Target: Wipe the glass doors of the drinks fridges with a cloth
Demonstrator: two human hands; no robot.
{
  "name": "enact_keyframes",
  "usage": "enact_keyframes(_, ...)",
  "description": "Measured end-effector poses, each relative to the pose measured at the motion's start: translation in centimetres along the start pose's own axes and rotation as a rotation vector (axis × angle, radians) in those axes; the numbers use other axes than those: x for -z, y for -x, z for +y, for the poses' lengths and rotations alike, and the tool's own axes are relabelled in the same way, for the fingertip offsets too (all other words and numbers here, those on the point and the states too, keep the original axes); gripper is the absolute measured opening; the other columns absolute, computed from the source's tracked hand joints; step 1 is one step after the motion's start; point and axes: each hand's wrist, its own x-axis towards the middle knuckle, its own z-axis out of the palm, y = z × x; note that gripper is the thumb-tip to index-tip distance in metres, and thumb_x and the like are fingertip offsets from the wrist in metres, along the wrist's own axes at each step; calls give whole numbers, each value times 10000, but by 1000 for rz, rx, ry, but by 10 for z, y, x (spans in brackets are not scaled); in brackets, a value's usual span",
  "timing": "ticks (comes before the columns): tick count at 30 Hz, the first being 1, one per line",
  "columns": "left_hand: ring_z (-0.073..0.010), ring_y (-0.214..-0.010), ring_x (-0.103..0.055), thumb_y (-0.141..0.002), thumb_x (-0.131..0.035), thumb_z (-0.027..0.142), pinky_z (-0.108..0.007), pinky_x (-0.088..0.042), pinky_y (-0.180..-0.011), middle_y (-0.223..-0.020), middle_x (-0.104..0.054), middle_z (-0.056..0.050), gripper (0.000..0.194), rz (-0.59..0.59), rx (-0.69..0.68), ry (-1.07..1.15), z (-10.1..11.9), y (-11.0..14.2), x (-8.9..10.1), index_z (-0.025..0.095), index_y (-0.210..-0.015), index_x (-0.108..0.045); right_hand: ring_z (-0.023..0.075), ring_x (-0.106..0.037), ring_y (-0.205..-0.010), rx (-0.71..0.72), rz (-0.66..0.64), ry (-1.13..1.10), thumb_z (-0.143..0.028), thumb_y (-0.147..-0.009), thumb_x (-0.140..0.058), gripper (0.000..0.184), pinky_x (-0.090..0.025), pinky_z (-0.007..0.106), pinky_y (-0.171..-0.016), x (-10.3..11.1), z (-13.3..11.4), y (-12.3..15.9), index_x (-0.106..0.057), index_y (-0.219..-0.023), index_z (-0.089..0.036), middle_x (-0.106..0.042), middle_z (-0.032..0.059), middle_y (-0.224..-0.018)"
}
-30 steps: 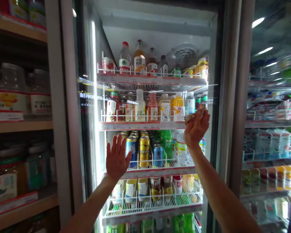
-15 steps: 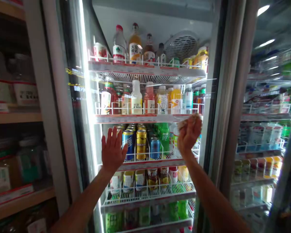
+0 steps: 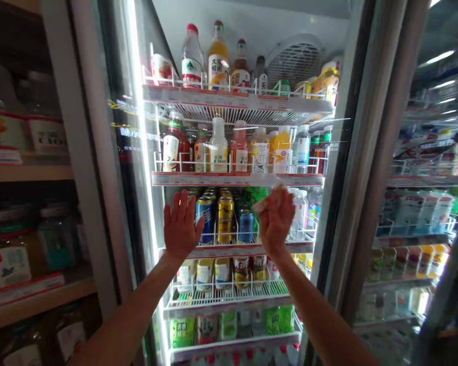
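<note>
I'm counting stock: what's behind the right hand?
Left of the right hand, a green bottle partly shows; to its right, clear bottles. Whatever is directly behind the hand and cloth is covered.

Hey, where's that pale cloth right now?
In the head view, the pale cloth is in the right hand, just right of the picture's centre, up and to the right of the short blue can.
</note>
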Motion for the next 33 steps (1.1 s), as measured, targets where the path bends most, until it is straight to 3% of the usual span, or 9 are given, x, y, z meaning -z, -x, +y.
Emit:
enact_keyframes(4,-245,-1388,-145,-861,-480,334,-454,-115,-1136,-1485,-206,-107,675,-14,-3,18,-1,0,1,186,-1434,-155,252,-215,-1380,288,-229,-40,-247,-862,-452,463,-263,498,-1087,2,-28,21,-425,-1322,-280,-336,56,-1452)
enact_keyframes(10,-249,-1388,-143,-869,-453,337,-467,-133,-1131,-1486,-200,-111,660,-10,6,1,1,2,0,172,-1433,-155,302,-242,-1363,-178,142,102,-237,-883,-359,481,-271,581,-1029,13,51,3,-371,-1362,-198,-280,152,-1466)
enact_keyframes(12,-251,-1387,-147,-868,-452,341,-468,-132,-1131,-1484,-209,-115,655,-4,6,-2,0,1,-1,168,-1431,-166,303,-216,-1372,-164,126,70,-236,-878,-368,505,-267,574,-1037,7,32,7,-338,-1381,-191,-257,151,-1475)
enact_keyframes(17,-244,-1389,-142,-869,-459,328,-450,-117,-1138,-1483,-212,-114,643,-18,3,37,-2,1,1,173,-1429,-183,258,-200,-1384,270,-231,-55,-208,-849,-463,495,-256,500,-1086,2,-24,42,-405,-1338,-259,-329,76,-1456)
enact_keyframes(19,-242,-1389,-135,-869,-465,295,-446,-115,-1139,-1485,-203,-110,648,-27,-2,39,1,12,4,183,-1432,-164,257,-249,-1367,265,-195,-11,-208,-845,-475,473,-265,507,-1079,13,1,48,-438,-1313,-266,-359,79,-1439)
enact_keyframes(24,-240,-1386,-142,-859,-472,233,-455,-116,-1138,-1480,-213,-97,673,-100,-41,12,14,58,5,188,-1436,-129,310,-271,-1349,-123,143,125,-184,-861,-386,505,-301,583,-1018,38,79,48,-364,-1366,-186,-261,163,-1471)
enact_keyframes(27,-237,-1388,-139,-855,-468,219,-465,-106,-1136,-1479,-202,-97,677,-77,-37,-10,19,71,1,176,-1436,-123,307,-215,-1372,-95,58,105,-212,-863,-375,549,-308,564,-1027,34,45,71,-286,-1405,-195,-204,153,-1494)
enact_keyframes(30,-235,-1388,-136,-857,-466,226,-469,-112,-1134,-1479,-204,-97,674,-72,-31,1,19,70,0,184,-1435,-125,273,-258,-1362,155,-214,17,-231,-846,-428,511,-344,490,-1033,28,0,103,-384,-1354,-259,-327,100,-1455)
enact_keyframes(33,-237,-1386,-145,-856,-478,227,-463,-127,-1135,-1481,-208,-97,677,-95,-17,18,19,72,6,196,-1435,-129,270,-273,-1355,299,-281,20,-212,-845,-439,484,-320,498,-1041,35,17,115,-420,-1327,-248,-369,112,-1429)
